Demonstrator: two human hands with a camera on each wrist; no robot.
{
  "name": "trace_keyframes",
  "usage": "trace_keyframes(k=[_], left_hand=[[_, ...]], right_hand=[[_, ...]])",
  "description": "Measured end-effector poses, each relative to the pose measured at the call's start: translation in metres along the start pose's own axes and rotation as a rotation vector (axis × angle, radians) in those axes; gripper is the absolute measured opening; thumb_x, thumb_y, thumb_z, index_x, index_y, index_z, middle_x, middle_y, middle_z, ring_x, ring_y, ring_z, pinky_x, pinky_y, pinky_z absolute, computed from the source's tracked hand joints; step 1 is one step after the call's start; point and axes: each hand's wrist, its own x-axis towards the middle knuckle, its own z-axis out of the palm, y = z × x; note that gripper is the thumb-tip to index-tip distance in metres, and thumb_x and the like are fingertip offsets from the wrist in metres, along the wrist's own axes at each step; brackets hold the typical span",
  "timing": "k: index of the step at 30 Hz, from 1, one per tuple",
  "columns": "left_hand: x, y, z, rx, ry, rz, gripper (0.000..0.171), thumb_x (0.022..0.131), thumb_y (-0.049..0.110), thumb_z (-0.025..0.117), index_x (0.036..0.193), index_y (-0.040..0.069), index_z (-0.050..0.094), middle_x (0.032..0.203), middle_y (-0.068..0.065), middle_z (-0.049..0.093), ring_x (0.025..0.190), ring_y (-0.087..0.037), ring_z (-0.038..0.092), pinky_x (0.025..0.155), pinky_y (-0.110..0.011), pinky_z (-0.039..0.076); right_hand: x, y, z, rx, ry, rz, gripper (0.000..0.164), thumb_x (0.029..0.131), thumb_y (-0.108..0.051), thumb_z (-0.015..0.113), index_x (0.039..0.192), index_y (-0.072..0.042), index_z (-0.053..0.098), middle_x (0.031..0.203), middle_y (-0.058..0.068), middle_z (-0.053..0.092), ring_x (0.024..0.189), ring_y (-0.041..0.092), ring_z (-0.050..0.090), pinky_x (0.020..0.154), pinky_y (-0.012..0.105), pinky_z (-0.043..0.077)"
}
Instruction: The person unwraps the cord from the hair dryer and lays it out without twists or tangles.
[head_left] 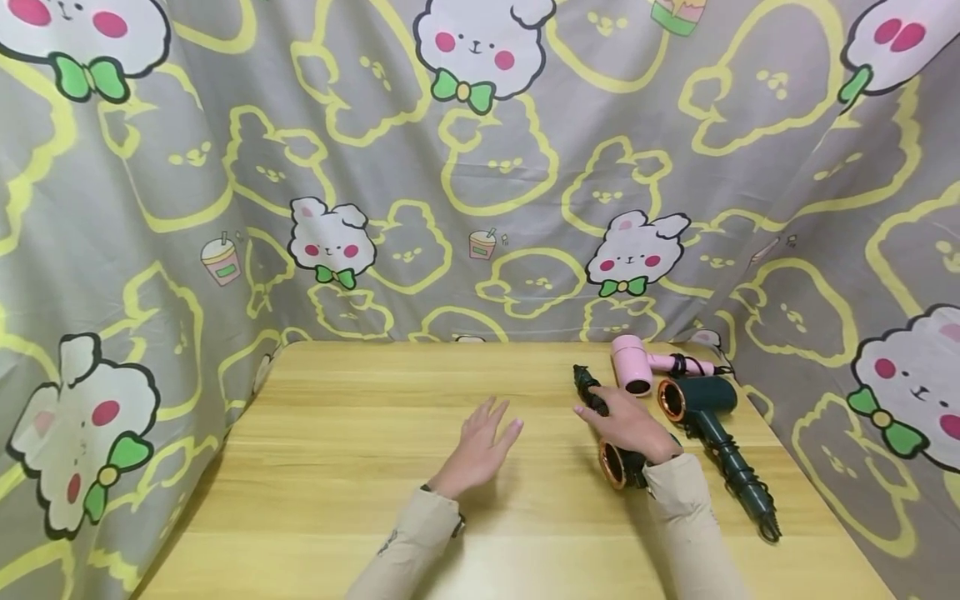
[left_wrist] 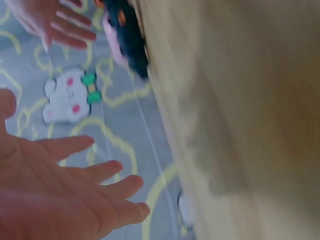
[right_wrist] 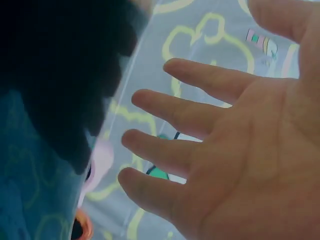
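A dark green hair dryer (head_left: pixel 588 390) with a copper-rimmed nozzle lies on the table, its cord wound about the handle. My right hand (head_left: pixel 628 425) is over it, hiding its middle from the head view. In the right wrist view, that hand's fingers (right_wrist: pixel 172 107) are straight and spread, beside the dryer's large dark shape (right_wrist: pixel 65 65). To the left, my left hand (head_left: pixel 477 450) hovers over the table, holding nothing. Its fingers (left_wrist: pixel 100 172) are extended and apart in the left wrist view.
A second dark green hair dryer (head_left: pixel 723 446) lies farther right, cord wrapped round its handle. Behind it is a pink hair dryer (head_left: pixel 633 364) near the back edge. The wooden table (head_left: pixel 360 417) is enclosed by a grey curtain (head_left: pixel 517 225) with rabbit prints.
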Motion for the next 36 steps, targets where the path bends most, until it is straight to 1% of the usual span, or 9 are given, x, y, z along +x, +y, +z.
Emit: trace_keyframes(k=[6,9,14,16,21,23,29,33,36], left_hand=[[-0.002,0.025,0.022,-0.239,-0.099,-0.064,0.077,0.108,0.062,0.028,0.163,0.009,0.028,0.17,-0.021,0.024,0.156,-0.044,0.025,0.123,-0.066,0.023],[-0.003,0.037,0.032,-0.347,-0.13,-0.096,0.08,0.107,0.065,0.028,0.163,0.009,0.028,0.168,-0.02,0.029,0.154,-0.044,0.032,0.122,-0.065,0.026],[-0.004,0.055,0.056,-0.474,-0.176,-0.138,0.08,0.107,0.064,0.027,0.162,0.005,0.029,0.168,-0.017,0.032,0.156,-0.041,0.029,0.126,-0.062,0.021],[-0.004,0.062,0.066,-0.553,-0.196,-0.155,0.078,0.109,0.06,0.028,0.161,0.002,0.03,0.169,-0.017,0.03,0.157,-0.041,0.027,0.127,-0.059,0.018],[-0.005,0.076,0.087,-0.9,-0.276,-0.248,0.081,0.109,0.055,0.035,0.162,-0.004,0.019,0.17,-0.026,0.019,0.158,-0.046,0.018,0.128,-0.061,0.012],[-0.004,0.081,0.092,-1.01,-0.303,-0.271,0.084,0.108,0.055,0.036,0.163,-0.005,0.015,0.169,-0.029,0.016,0.158,-0.048,0.015,0.127,-0.062,0.009],[-0.005,0.088,0.101,-1.148,-0.341,-0.297,0.083,0.109,0.053,0.038,0.162,-0.006,0.013,0.17,-0.029,0.013,0.158,-0.049,0.012,0.128,-0.062,0.008],[-0.006,0.091,0.105,-1.18,-0.345,-0.334,0.087,0.107,0.053,0.043,0.161,-0.009,0.014,0.169,-0.031,0.012,0.157,-0.05,0.013,0.128,-0.062,0.009],[-0.007,0.092,0.107,-1.186,-0.353,-0.35,0.088,0.106,0.053,0.045,0.162,-0.008,0.014,0.169,-0.031,0.011,0.156,-0.053,0.015,0.128,-0.062,0.011]], right_hand=[[-0.018,0.03,-0.022,0.052,-0.06,0.134,0.074,0.107,-0.051,0.049,0.151,0.009,0.043,0.152,0.036,0.045,0.14,0.054,0.045,0.108,0.066,0.042],[-0.026,0.048,-0.029,0.059,-0.073,0.154,0.072,0.108,-0.049,0.048,0.15,0.009,0.044,0.153,0.036,0.045,0.14,0.056,0.043,0.107,0.067,0.042],[-0.041,0.074,-0.034,0.159,-0.106,0.185,0.067,0.11,-0.042,0.046,0.15,0.012,0.042,0.153,0.037,0.042,0.142,0.057,0.04,0.109,0.067,0.041],[-0.046,0.081,-0.033,0.219,-0.105,0.202,0.067,0.111,-0.041,0.044,0.151,0.012,0.04,0.153,0.037,0.043,0.142,0.057,0.04,0.11,0.066,0.041],[-0.053,0.093,-0.029,0.338,-0.095,0.26,0.07,0.112,-0.042,0.042,0.152,0.014,0.036,0.153,0.038,0.042,0.143,0.056,0.038,0.113,0.063,0.04],[-0.054,0.096,-0.027,0.392,-0.108,0.286,0.07,0.112,-0.042,0.041,0.153,0.013,0.034,0.155,0.038,0.038,0.145,0.055,0.037,0.111,0.061,0.043],[-0.058,0.097,-0.024,0.502,-0.125,0.328,0.068,0.112,-0.041,0.041,0.156,0.01,0.032,0.159,0.037,0.033,0.146,0.054,0.037,0.099,0.054,0.055],[-0.061,0.094,-0.023,0.496,-0.117,0.337,0.068,0.112,-0.042,0.042,0.154,0.011,0.036,0.155,0.037,0.038,0.14,0.051,0.045,0.093,0.051,0.058],[-0.064,0.094,-0.023,0.478,-0.105,0.346,0.068,0.111,-0.044,0.043,0.151,0.011,0.039,0.153,0.036,0.041,0.136,0.048,0.049,0.091,0.05,0.058]])
